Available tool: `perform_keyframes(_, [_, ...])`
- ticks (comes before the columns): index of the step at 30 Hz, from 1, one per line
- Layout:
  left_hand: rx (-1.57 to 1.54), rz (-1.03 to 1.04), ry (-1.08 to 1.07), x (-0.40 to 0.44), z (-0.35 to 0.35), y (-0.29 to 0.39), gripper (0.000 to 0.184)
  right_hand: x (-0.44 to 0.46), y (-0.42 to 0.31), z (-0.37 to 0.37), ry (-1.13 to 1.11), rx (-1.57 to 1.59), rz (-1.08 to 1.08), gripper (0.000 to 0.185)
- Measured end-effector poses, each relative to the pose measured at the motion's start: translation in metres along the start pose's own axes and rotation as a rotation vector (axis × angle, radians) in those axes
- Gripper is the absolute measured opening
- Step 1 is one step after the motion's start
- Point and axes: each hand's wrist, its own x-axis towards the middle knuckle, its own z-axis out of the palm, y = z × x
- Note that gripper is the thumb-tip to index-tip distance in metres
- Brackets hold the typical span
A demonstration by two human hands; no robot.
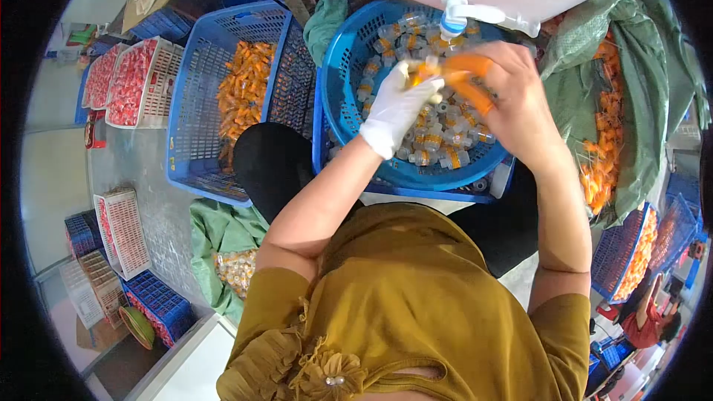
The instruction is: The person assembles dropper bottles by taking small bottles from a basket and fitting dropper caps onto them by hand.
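Observation:
My left hand [395,110], in a white glove, is closed with its fingertips around a small orange plastic piece [425,72]. My right hand [512,96] is bare and reaches in from the right, its fingers toward that piece. Orange coverings appear to wrap its fingers, but motion blurs them, so what they hold cannot be made out. Below both hands is a round blue basket [343,108] of small clear plastic bottles [434,137] with orange bands. A white spigot [475,11] on a pale container juts over the basket's far side.
Left of my knee stands a blue crate [194,130] with orange pieces [249,78]. A green sack [631,104] of orange parts lies open on the right. Another green sack [223,226] is at lower left. White crates [160,82] hold red pieces. A person [645,323] is at far right.

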Motion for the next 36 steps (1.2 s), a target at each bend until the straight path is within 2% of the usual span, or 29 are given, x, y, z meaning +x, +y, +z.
perform_keyframes(1, [0.054,-0.152,-0.007,-0.007,-0.003,0.007,0.032,-0.011,0.014,0.000,-0.002,-0.182,0.005,0.023])
perform_keyframes(3, [0.111,-0.160,-0.014,-0.020,-0.015,0.012,0.027,-0.027,0.032,-0.010,0.056,-0.336,0.050,0.024])
perform_keyframes(5, [-0.103,-0.316,-0.310,-0.025,-0.028,0.009,0.027,-0.034,0.029,-0.023,0.060,-0.354,0.060,0.023])
perform_keyframes(7, [-0.171,-0.374,-0.318,-0.032,-0.023,0.008,0.030,-0.034,0.018,-0.032,-0.039,-0.192,0.036,0.023])
perform_keyframes(8, [-0.291,-0.398,-0.456,-0.035,-0.022,0.009,0.032,-0.035,0.013,-0.031,-0.069,-0.059,0.024,0.024])
perform_keyframes(9, [-0.413,-0.419,-0.593,-0.040,-0.015,0.019,0.034,-0.037,0.009,-0.032,-0.069,-0.064,0.024,0.024])
perform_keyframes(10, [-0.314,-0.398,-0.481,-0.049,-0.004,0.028,0.040,-0.038,0.006,-0.032,-0.112,0.069,-0.020,0.025])
perform_keyframes(11, [-0.315,-0.398,-0.481,-0.054,0.001,0.030,0.040,-0.039,0.004,-0.032,-0.154,0.204,-0.064,0.025])
perform_keyframes(14, [-0.414,-0.585,-0.476,-0.064,0.008,0.028,0.043,-0.042,0.004,-0.040,-0.197,0.171,-0.171,0.026])
perform_keyframes(15, [-0.412,-0.586,-0.478,-0.065,0.008,0.027,0.043,-0.044,0.005,-0.039,-0.195,0.170,-0.170,0.026])
perform_keyframes(16, [-0.465,-0.581,-0.614,-0.065,0.007,0.026,0.044,-0.048,0.006,-0.036,-0.195,0.346,-0.058,0.023])
perform_keyframes(17, [-0.441,-0.577,-0.638,-0.066,0.010,0.028,0.042,-0.050,0.007,-0.035,-0.193,0.520,0.057,0.019])
perform_keyframes(19, [-0.420,-0.572,-0.666,-0.071,0.020,0.032,0.039,-0.055,0.009,-0.036,-0.200,0.481,0.101,0.017])
perform_keyframes(21, [0.744,0.491,-0.286,-0.077,0.033,0.031,0.036,-0.062,0.012,-0.036,-0.331,0.375,0.189,0.018])
perform_keyframes(22, [0.957,0.712,-0.150,-0.076,0.034,0.029,0.045,-0.063,0.008,-0.036,-0.418,0.401,0.370,0.017])
perform_keyframes(23, [0.952,0.716,-0.152,-0.077,0.033,0.031,0.045,-0.073,0.004,-0.028,-0.418,0.395,0.372,0.017])
perform_keyframes(24, [1.140,0.893,-0.114,-0.078,0.030,0.034,0.049,-0.086,-0.002,-0.012,-0.332,0.549,0.548,0.014])
perform_keyframes(25, [1.322,1.072,-0.072,-0.079,0.027,0.036,0.053,-0.092,-0.003,-0.005,-0.301,1.114,0.759,0.014])
perform_keyframes(26, [1.356,1.119,-0.055,-0.079,0.022,0.029,0.055,-0.093,-0.006,0.002,-0.185,1.636,1.027,0.018])
perform_keyframes(27, [1.375,1.153,-0.029,-0.077,0.018,0.026,0.053,-0.094,-0.010,0.009,-0.175,1.826,1.009,0.027])
perform_keyframes(29, [1.416,1.118,-0.033,-0.076,0.010,0.020,0.053,-0.101,0.000,0.020,-0.287,1.834,1.005,0.033])
perform_keyframes(31, [1.457,0.987,-0.072,-0.074,-0.008,0.015,0.050,-0.098,0.001,0.018,-0.360,1.283,1.023,0.039])
perform_keyframes(32, [1.446,0.945,0.009,-0.073,-0.022,0.017,0.046,-0.108,0.010,0.014,-0.254,1.248,0.826,0.047])
perform_keyframes(33, [1.436,0.864,0.141,-0.072,-0.038,0.026,0.043,-0.104,0.017,0.004,-0.318,1.061,0.964,0.040])
perform_keyframes(34, [1.335,0.921,0.342,-0.068,-0.055,0.039,0.038,-0.104,0.021,-0.013,-0.233,0.942,0.968,0.038])
perform_keyframes(35, [1.230,0.825,0.564,-0.069,-0.074,0.048,0.044,-0.125,0.041,-0.020,-0.095,0.968,0.741,0.039])
perform_keyframes(36, [1.202,0.803,0.792,-0.069,-0.107,0.051,0.050,-0.095,0.017,-0.056,-0.151,0.599,0.960,0.038])
